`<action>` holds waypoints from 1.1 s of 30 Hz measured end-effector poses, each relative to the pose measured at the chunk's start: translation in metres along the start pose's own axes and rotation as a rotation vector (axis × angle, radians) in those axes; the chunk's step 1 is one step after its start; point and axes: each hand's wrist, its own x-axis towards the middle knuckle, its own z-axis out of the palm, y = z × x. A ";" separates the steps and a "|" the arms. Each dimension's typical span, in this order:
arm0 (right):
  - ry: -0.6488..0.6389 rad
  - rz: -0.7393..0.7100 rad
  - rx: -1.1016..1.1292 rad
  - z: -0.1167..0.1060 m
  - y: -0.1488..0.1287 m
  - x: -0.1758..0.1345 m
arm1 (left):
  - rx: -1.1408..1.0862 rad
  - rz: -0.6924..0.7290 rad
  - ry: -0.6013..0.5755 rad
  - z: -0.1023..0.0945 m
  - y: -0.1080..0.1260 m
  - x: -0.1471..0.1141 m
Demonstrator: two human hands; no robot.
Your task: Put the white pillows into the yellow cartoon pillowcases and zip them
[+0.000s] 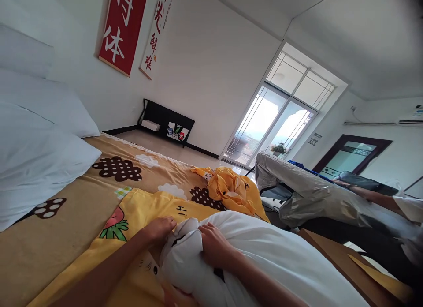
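A white pillow [264,254] lies across the near end of the bed. My right hand [214,247] grips its bunched end from above. Beside it, my left hand [160,230] rests on a yellow pillowcase [148,205] printed with a strawberry and cartoon marks, fingers curled at the pillow's tip where the case meets it. The pillowcase lies flat on the tan bedsheet [66,227]. Whether the pillow's end sits inside the case is hidden by my hands.
Two white pillows [36,157] are stacked at the left. A crumpled yellow cloth [231,188] lies at the bed's far edge. Another person in grey trousers [313,196] reclines at the right. A black low shelf [165,121] stands against the far wall, near glass doors [264,126].
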 end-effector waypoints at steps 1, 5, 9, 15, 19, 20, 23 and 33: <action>-0.039 0.007 0.005 -0.001 0.001 0.003 | 0.009 -0.009 -0.003 -0.001 -0.002 0.001; -0.141 0.014 0.004 -0.003 -0.003 0.014 | 0.012 -0.046 -0.022 -0.004 -0.008 0.001; -0.153 -0.058 -0.038 -0.002 -0.022 0.007 | 0.025 -0.123 0.027 -0.004 -0.002 -0.001; -0.063 -0.202 -0.170 0.001 -0.055 -0.018 | 0.030 -0.244 0.211 -0.011 0.024 0.008; -0.055 -0.238 -0.156 0.001 -0.070 -0.007 | -0.002 -0.248 0.302 -0.026 0.044 0.013; -0.072 -0.240 -0.141 0.001 -0.073 0.000 | -0.001 -0.241 0.318 -0.030 0.048 0.012; -0.143 -0.191 -0.098 0.001 -0.070 0.027 | 0.047 -0.238 0.341 -0.041 0.052 0.008; -0.297 0.008 0.195 0.009 -0.030 0.094 | 0.213 -0.237 0.279 -0.039 0.040 0.004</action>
